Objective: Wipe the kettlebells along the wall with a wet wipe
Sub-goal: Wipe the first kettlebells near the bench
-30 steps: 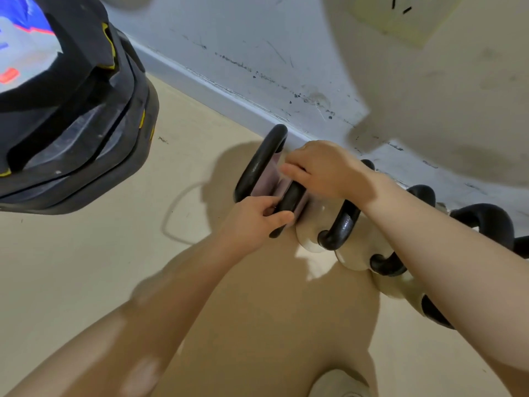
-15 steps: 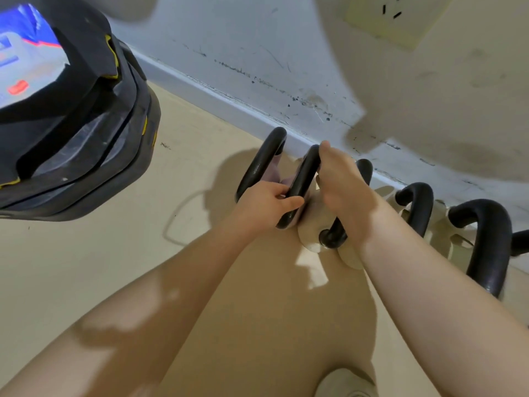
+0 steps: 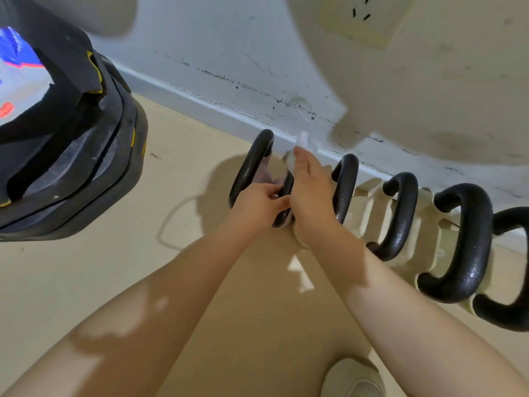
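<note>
Several kettlebells with black handles and pale bodies stand in a row along the wall. The leftmost kettlebell [image 3: 250,164] has a pinkish body. My left hand [image 3: 257,203] grips the near end of the second kettlebell's handle [image 3: 282,214]. My right hand [image 3: 310,193] is wrapped over the same handle from the right and holds a white wet wipe [image 3: 300,144], which sticks out beyond my fingertips. More kettlebells [image 3: 345,184] [image 3: 400,216] [image 3: 466,242] follow to the right. The second kettlebell's body is hidden under my hands.
A large black bag-like object [image 3: 74,156] with yellow trim sits on the floor at the left. A grey baseboard [image 3: 200,103] runs along the scuffed wall. A wall socket [image 3: 363,18] is at the top right. My shoe [image 3: 353,378] shows at the bottom.
My right hand has slid along the second handle toward the wall, and the wipe now shows past my fingertips. My left hand keeps its grip. The view has shifted slightly.
</note>
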`<action>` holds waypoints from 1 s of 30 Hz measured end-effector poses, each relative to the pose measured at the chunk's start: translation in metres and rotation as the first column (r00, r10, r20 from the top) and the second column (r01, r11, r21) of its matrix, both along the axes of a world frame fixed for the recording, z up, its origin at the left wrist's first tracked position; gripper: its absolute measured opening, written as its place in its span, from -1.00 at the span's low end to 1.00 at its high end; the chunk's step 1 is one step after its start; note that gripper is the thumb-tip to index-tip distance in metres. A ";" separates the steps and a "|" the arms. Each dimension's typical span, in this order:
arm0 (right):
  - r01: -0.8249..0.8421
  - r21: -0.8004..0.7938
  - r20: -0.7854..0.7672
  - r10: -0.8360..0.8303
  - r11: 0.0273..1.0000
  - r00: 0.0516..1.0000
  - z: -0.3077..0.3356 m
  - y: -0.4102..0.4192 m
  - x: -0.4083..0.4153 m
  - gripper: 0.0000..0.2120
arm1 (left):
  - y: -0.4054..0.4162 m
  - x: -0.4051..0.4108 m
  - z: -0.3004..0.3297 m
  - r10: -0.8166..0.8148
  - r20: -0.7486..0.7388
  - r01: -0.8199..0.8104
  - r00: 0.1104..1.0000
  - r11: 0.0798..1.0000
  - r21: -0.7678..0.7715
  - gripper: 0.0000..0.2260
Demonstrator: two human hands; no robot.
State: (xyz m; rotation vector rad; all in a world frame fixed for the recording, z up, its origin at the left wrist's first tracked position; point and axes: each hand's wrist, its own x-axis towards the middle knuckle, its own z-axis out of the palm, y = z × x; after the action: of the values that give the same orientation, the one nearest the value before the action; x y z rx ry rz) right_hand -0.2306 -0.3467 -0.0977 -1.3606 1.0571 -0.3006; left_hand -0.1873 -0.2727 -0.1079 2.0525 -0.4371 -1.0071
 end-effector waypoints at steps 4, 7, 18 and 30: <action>0.089 -0.259 -0.036 -0.101 0.962 0.994 0.001 -0.014 0.008 -0.74 | 0.001 0.002 -0.001 -0.019 0.017 0.020 1.000 1.000 -0.019 -0.81; 0.140 -0.266 -0.010 -0.147 0.954 0.989 -0.004 -0.014 0.008 -0.77 | 0.004 0.002 -0.001 -0.035 -0.040 0.033 0.999 0.999 -0.038 -0.83; 0.251 0.240 -0.099 -0.234 0.938 0.967 -0.002 -0.014 0.007 -0.77 | 0.017 0.004 0.002 0.035 -0.361 -0.102 0.932 0.981 -0.168 -0.73; 0.223 0.277 0.127 -0.265 0.935 0.956 -0.034 0.028 -0.019 -0.62 | 0.023 0.007 -0.007 -0.056 -0.147 0.027 0.988 0.981 -0.194 -0.71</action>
State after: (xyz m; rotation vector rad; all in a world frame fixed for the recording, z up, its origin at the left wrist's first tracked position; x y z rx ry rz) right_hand -0.2496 -0.3183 -0.1318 -0.9532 1.0882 -0.4337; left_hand -0.1801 -0.2498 -0.1148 1.7883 -0.4798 -1.0935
